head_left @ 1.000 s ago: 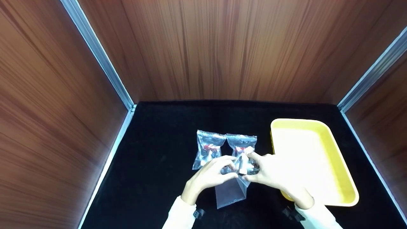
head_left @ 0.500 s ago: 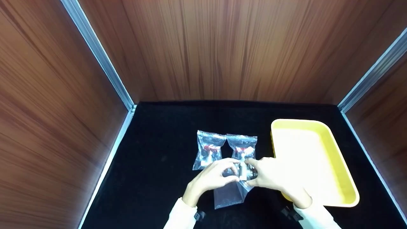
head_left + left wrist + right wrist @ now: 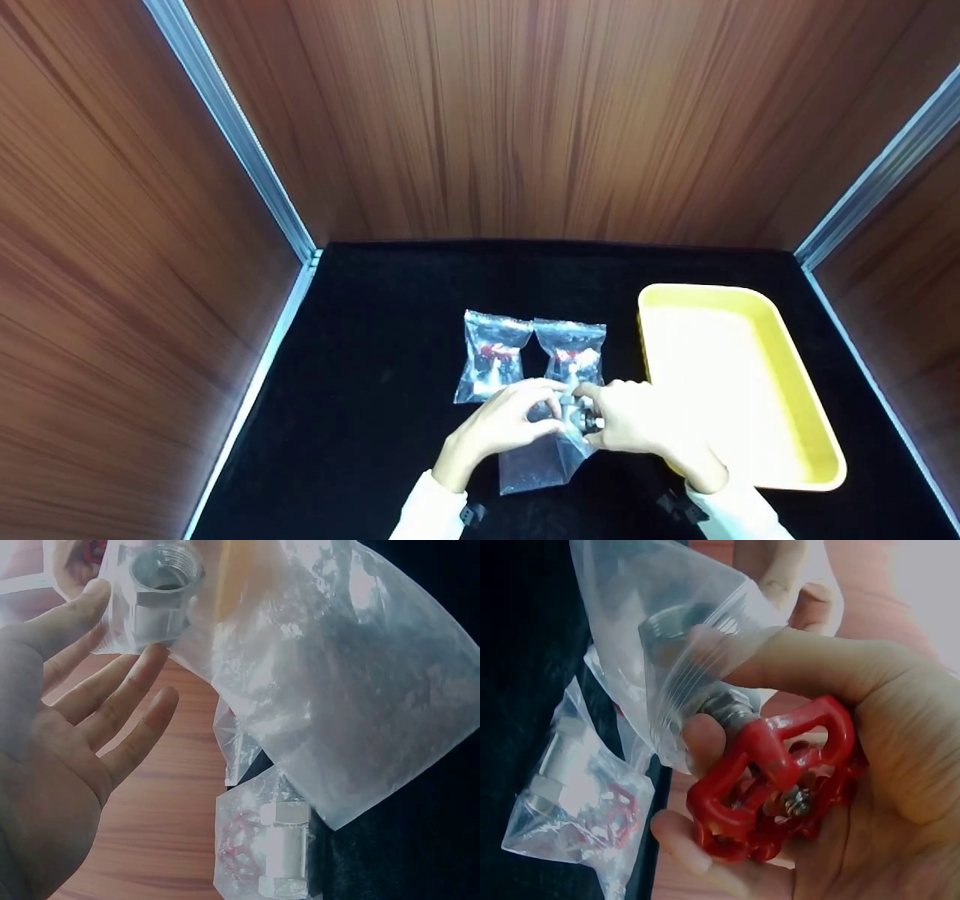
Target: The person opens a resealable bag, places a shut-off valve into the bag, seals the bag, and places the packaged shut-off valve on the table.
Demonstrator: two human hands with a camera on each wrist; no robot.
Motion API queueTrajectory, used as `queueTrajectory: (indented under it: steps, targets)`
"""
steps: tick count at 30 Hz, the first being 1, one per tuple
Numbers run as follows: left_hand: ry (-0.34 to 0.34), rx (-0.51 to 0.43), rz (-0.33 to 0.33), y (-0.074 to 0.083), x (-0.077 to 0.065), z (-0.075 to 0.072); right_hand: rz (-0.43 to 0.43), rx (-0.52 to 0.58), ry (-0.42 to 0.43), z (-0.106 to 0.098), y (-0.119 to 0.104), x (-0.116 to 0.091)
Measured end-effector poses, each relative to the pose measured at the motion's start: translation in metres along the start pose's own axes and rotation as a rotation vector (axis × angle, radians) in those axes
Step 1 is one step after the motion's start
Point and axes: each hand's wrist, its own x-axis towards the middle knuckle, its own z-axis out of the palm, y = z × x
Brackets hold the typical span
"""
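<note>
A metal gate valve (image 3: 159,611) with a red handwheel (image 3: 769,757) sits partly inside a clear zip bag (image 3: 360,705). In the right wrist view, the handwheel and stem stick out of the bag's mouth, against the palm. My right hand (image 3: 641,420) grips the valve around its stem and wheel, thumb and fingers curled. On the other side, my left hand (image 3: 502,424) holds the bag near the valve body between thumb and fingertips. The bag's loose end (image 3: 529,469) hangs toward me in the head view.
Two more bagged valves, a left one (image 3: 491,367) and a right one (image 3: 574,349), lie side by side just beyond the hands. A yellow tray (image 3: 806,405) stands at the right on the black cloth (image 3: 367,420). Wood-grain panels (image 3: 510,120) enclose the back and sides.
My right hand has turned and shifted slightly down toward me with the valve. The bag's loose end has swung a little left. My left hand has stayed nearly in place.
</note>
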Motion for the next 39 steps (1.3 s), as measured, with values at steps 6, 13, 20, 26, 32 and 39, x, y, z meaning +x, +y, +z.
queueTrajectory:
  steps: [6, 13, 20, 26, 32, 39]
  targets:
    - [0.011, 0.005, 0.007, -0.002, -0.002, 0.003, -0.092, 0.116, 0.016, 0.006, 0.002, 0.000]
    - [0.000, 0.016, 0.007, -0.001, -0.002, 0.005, -0.139, 0.254, 0.009, 0.011, 0.006, 0.002]
    - [-0.015, 0.054, 0.003, -0.003, -0.003, 0.008, -0.142, 0.296, -0.011, 0.016, 0.006, 0.004]
    - [-0.025, 0.061, -0.004, -0.004, -0.005, 0.011, -0.155, 0.300, 0.002, 0.019, 0.006, 0.006]
    - [-0.028, 0.061, 0.005, -0.004, -0.006, 0.014, -0.193, 0.301, 0.022, 0.022, 0.007, 0.006]
    - [-0.015, 0.053, -0.010, -0.006, -0.007, 0.016, -0.259, 0.313, 0.043, 0.025, 0.008, 0.005]
